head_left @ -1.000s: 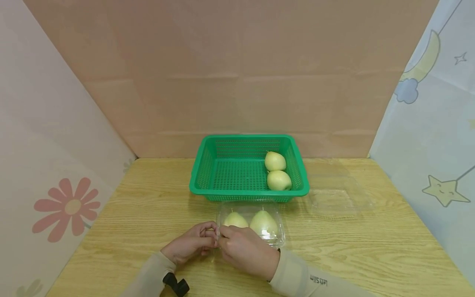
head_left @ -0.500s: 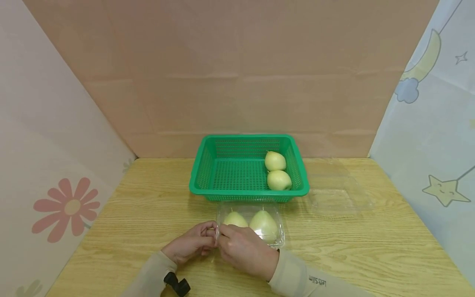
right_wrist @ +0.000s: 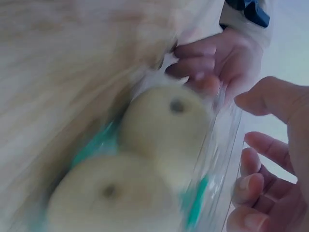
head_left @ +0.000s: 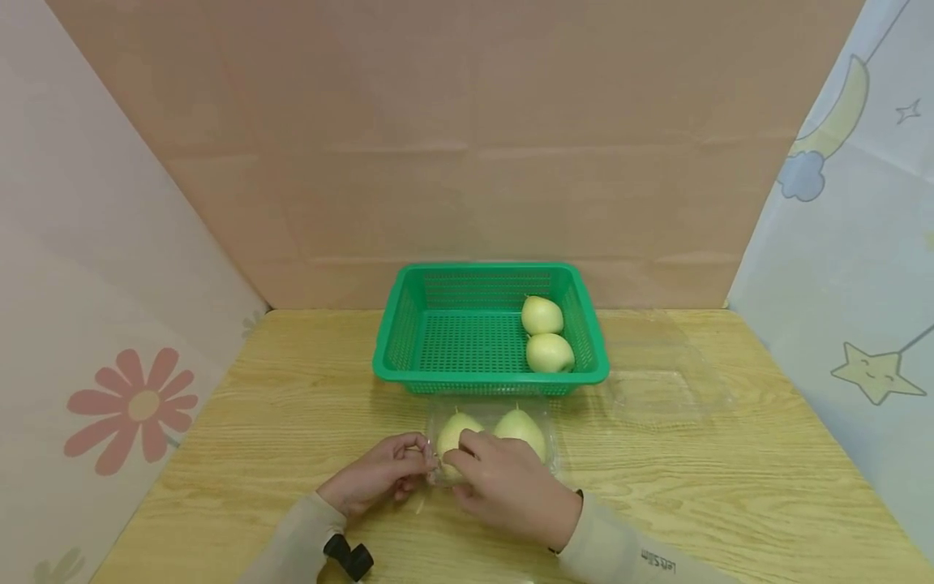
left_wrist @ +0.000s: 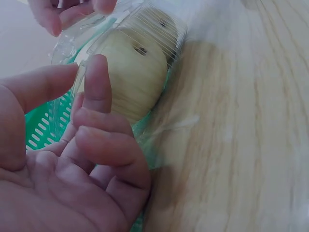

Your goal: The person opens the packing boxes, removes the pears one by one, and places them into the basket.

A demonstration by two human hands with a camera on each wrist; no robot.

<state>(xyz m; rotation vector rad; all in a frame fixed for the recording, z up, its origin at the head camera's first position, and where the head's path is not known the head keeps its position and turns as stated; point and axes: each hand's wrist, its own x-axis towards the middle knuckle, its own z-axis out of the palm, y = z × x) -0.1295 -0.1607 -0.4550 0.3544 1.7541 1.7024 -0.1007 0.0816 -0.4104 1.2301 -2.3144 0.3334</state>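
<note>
Two pale yellow-green pears, the left pear [head_left: 456,430] and the right pear [head_left: 522,430], lie side by side inside a clear plastic clamshell box [head_left: 487,408] in the head view. My left hand [head_left: 379,474] pinches the box's near left edge between thumb and index finger, as the left wrist view also shows. Above the box's front is my right hand [head_left: 514,491]. In the right wrist view its thumb and bent fingers [right_wrist: 251,186] are spread apart beside the box edge, holding nothing. The right hand hides part of the box's front in the head view.
Behind the box stands a green plastic basket [head_left: 467,377] with two more pears [head_left: 550,353] at its right side. Another clear plastic box [head_left: 657,393] lies on the wooden table [head_left: 730,478] to the right. Papered walls enclose the table's back and sides.
My right hand has left the box's left corner and shifted to the right, its fingers parting from the edge. The left hand stays at the same edge.
</note>
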